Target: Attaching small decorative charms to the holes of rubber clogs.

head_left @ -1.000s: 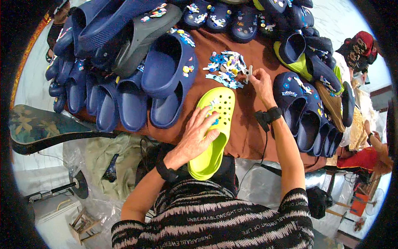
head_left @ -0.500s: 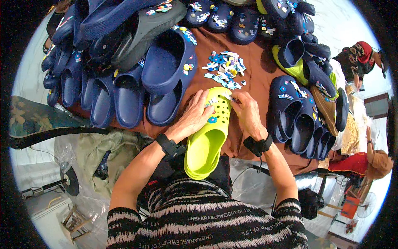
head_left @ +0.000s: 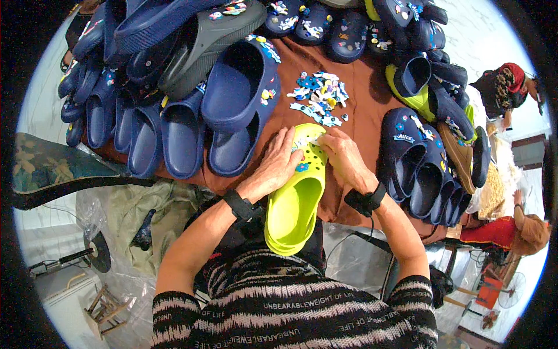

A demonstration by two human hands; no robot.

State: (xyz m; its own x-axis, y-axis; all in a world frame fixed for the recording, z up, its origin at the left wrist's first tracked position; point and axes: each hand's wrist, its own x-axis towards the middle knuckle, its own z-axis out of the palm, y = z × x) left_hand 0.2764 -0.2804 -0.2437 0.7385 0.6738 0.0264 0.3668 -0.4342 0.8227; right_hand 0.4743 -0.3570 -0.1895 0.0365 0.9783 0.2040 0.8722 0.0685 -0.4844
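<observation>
A lime-green clog (head_left: 295,200) lies at the table's near edge, its holed toe pointing away and its heel toward my body. My left hand (head_left: 278,161) is closed on the left side of its toe. Against the right side of the toe, my right hand (head_left: 347,156) pinches a small white shoe charm (head_left: 314,141) at one of the upper holes. Other charms sit in the clog's left side, among them a blue flower (head_left: 301,167). Beyond the toe, a pile of loose white, blue and yellow charms (head_left: 318,96) rests on the brown cloth (head_left: 366,96).
Navy clogs (head_left: 183,139) crowd the left, with a grey clog (head_left: 215,43) among them. More decorated navy clogs (head_left: 401,142) line the right, near a brown-soled one (head_left: 455,151). Two other people (head_left: 503,87) are at the far right. A dark patterned chair (head_left: 64,168) stands at left.
My right hand has drawn in closer over the clog's toe with the white charm. The clog and my left hand have shifted slightly to the right in view.
</observation>
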